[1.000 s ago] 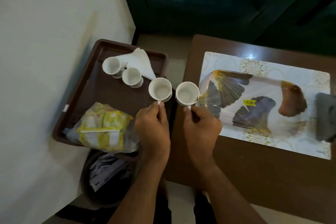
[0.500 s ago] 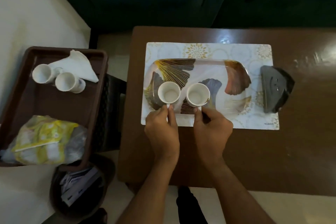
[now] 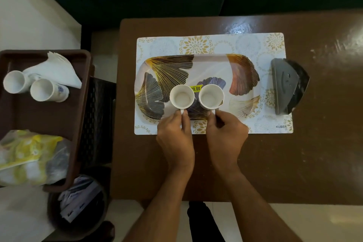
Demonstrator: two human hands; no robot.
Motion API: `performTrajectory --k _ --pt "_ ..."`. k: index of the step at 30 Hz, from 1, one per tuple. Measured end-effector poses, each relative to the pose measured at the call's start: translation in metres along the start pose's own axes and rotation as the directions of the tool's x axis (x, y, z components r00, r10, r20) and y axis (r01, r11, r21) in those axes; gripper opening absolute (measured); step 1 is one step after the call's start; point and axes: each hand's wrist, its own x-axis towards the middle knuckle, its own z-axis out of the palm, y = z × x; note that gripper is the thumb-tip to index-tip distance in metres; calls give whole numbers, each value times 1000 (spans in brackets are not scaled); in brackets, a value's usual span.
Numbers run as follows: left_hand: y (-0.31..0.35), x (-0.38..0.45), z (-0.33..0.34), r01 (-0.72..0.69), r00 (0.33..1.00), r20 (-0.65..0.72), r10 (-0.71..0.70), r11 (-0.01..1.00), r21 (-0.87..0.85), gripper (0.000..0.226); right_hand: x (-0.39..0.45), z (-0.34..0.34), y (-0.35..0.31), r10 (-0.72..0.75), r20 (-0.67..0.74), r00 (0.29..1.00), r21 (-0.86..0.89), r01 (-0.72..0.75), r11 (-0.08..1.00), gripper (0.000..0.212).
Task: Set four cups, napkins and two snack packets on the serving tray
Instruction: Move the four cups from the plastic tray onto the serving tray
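Observation:
The leaf-patterned serving tray (image 3: 241, 65) lies on a floral placemat (image 3: 196, 44) on the brown table. My left hand (image 3: 174, 139) pinches the handle of a white cup (image 3: 181, 96) over the tray's near middle. My right hand (image 3: 225, 135) pinches the handle of a second white cup (image 3: 211, 95) just to its right. Two more white cups (image 3: 14, 81) (image 3: 44, 90) lie in the brown bin at left, beside white napkins (image 3: 57, 70). Yellow snack packets (image 3: 29, 155) fill the bin's near end.
The brown bin (image 3: 82, 104) stands left of the table, across a gap. A dark napkin holder (image 3: 286, 86) sits at the placemat's right edge. A dark waste bin (image 3: 78, 206) with papers stands on the floor at lower left. Bare table (image 3: 324, 124) extends right.
Both hands carried the two cups from beside the brown bin rightward over the serving tray. The cups now sit lower, near the tray's middle by the yellow price sticker.

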Motion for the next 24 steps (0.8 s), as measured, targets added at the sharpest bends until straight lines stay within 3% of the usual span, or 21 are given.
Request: performTrajectory --k 24 --pt "-9 1 2 28 999 30 -26 997 -75 19 -2 4 -5 -51 -48 998 22 52 998 11"
